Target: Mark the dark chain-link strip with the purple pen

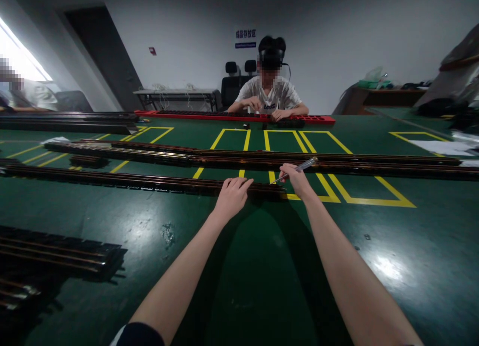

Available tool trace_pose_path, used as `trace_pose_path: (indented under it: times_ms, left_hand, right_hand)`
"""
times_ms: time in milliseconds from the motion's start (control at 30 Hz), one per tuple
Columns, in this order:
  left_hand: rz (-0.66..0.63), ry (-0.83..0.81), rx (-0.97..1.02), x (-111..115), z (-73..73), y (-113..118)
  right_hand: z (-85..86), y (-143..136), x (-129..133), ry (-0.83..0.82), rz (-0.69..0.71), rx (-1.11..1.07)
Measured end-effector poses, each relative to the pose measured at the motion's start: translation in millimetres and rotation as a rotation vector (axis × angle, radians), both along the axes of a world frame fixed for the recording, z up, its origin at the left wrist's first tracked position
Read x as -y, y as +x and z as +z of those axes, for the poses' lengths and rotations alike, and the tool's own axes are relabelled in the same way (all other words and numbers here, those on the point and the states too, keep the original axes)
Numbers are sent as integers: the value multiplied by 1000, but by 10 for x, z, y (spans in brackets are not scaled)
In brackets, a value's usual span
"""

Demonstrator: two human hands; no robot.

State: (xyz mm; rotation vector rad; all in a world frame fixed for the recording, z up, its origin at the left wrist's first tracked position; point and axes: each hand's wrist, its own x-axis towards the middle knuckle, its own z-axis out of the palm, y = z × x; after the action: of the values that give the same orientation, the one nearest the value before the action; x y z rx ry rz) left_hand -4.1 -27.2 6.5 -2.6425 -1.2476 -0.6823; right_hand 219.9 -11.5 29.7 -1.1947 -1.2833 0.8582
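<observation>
A long black bar with copper-coloured lines (123,178) lies across the green table, its right end near the middle of the view. My left hand (232,196) rests on this bar a little left of that end, fingers spread. Just beyond the end, my right hand (295,179) is closed round a slim pen-like tool (307,163), whose thin tip points down and left at the bar's end. Whether the tip touches the bar cannot be made out.
More long dark bars (337,162) lie behind my hands, and others (56,251) at the lower left. Yellow tape outlines (381,202) mark the green table (422,266). Across it a person (269,94) works at a red bar (314,119). White sheets (441,147) lie at right.
</observation>
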Motion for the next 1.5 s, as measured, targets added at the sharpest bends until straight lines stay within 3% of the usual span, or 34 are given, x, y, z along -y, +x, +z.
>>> trace_pose_path:
  times_ms: [367, 800, 1500]
  left_hand:
    - [5, -6, -28, 16, 23, 7]
    - [-6, -14, -9, 4, 18, 7]
    - [-17, -13, 3, -14, 8, 0]
  right_hand:
    - [16, 123, 15, -3, 2, -20]
    - [-76, 66, 12, 6, -18, -115]
    - [-78, 133, 18, -59, -68, -152]
